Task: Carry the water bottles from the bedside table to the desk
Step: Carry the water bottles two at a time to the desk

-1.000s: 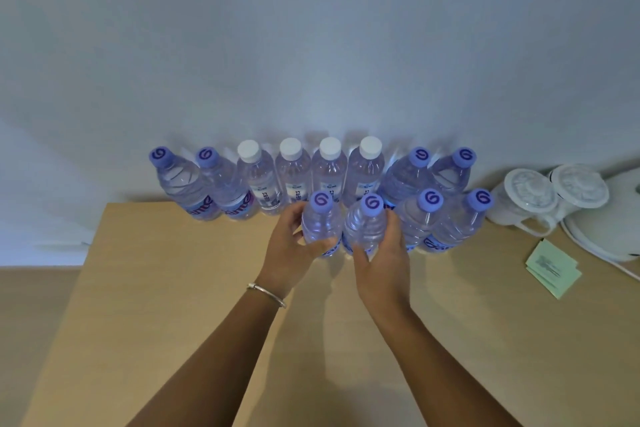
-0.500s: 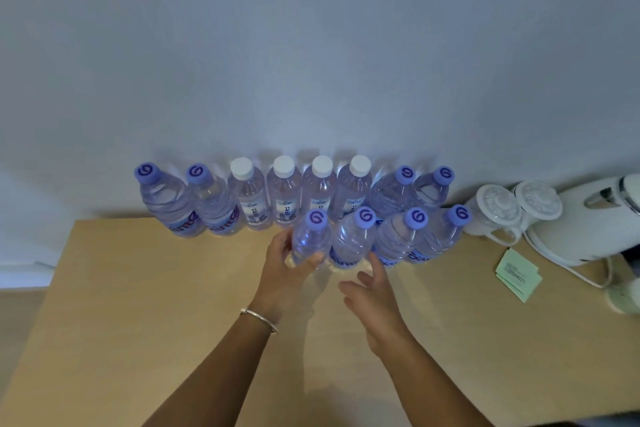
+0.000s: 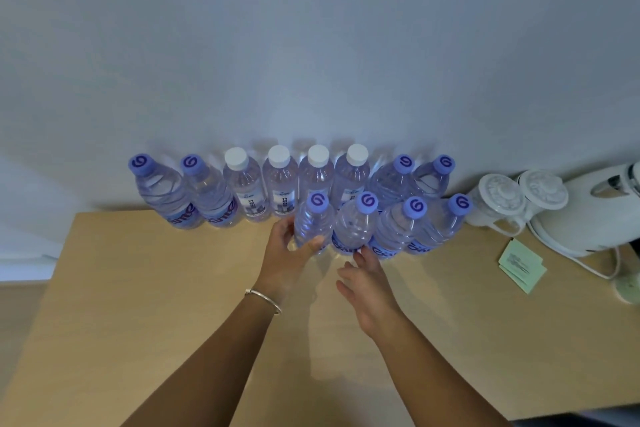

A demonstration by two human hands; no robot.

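Several clear water bottles stand on a light wooden desk (image 3: 145,305) against the wall, in a back row and a shorter front row. My left hand (image 3: 285,258) grips the leftmost front bottle (image 3: 313,224), which has a purple cap and stands upright. My right hand (image 3: 367,282) hovers with relaxed fingers just below the neighbouring purple-capped bottle (image 3: 355,227), fingertips near its base and holding nothing. The back row (image 3: 280,184) mixes white-capped and purple-capped bottles.
Two white lidded cups (image 3: 512,199) and a white kettle (image 3: 588,218) with a cord stand at the right. Green paper packets (image 3: 521,265) lie in front of them. The wall rises directly behind the bottles. The desk's left edge drops off near the far left.
My right hand let go of its bottle and drew back slightly toward me. My left hand stays wrapped round its bottle. The view shifted left and down a little.
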